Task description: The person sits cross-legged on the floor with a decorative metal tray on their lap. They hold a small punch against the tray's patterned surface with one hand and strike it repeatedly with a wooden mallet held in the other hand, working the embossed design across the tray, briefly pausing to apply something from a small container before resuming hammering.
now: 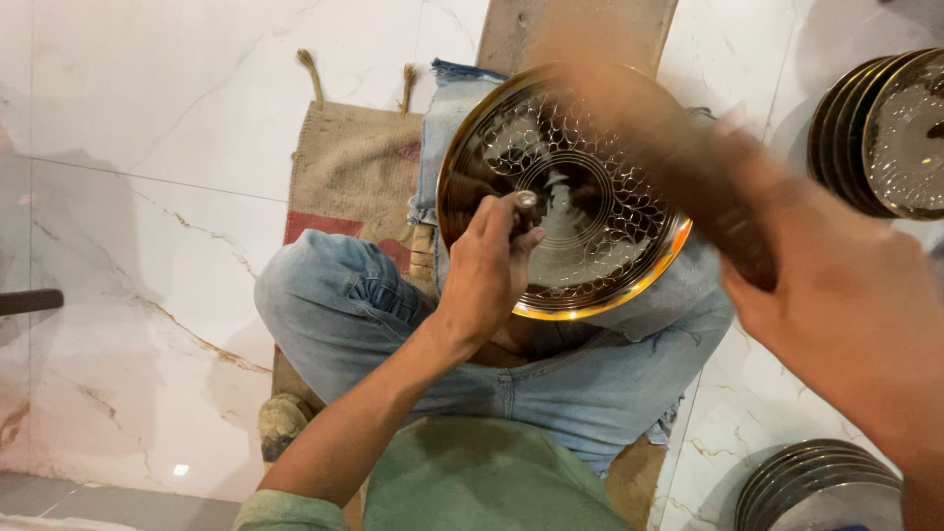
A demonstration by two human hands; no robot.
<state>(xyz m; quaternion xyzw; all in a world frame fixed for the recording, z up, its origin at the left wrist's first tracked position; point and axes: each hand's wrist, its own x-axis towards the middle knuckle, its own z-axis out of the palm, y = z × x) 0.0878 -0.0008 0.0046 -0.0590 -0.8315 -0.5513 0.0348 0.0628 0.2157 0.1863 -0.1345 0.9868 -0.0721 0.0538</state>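
Nearest the lens, a green shirt (482,482) fills the lower middle, above crossed legs in pale blue jeans (344,295). At far left a dark bar (29,300) lies on the white marble floor (147,147), and a burlap sack (349,167) lies left of the grip, under the knee. Next comes the left hand (487,270), fingers clenched around a thin metal punch (524,202) whose tip meets the face of a round patterned metal plate (565,192). That plate stands tilted on the lap, propped against a wooden board (580,29), directly above and right of the left grip. Further right, the right hand (846,295) is closed around a blurred dark hammer handle (688,167) that crosses the plate's upper right. Beyond this grip, stacked plates (885,128) lean at upper right, and another plate stack (816,487) sits at lower right.
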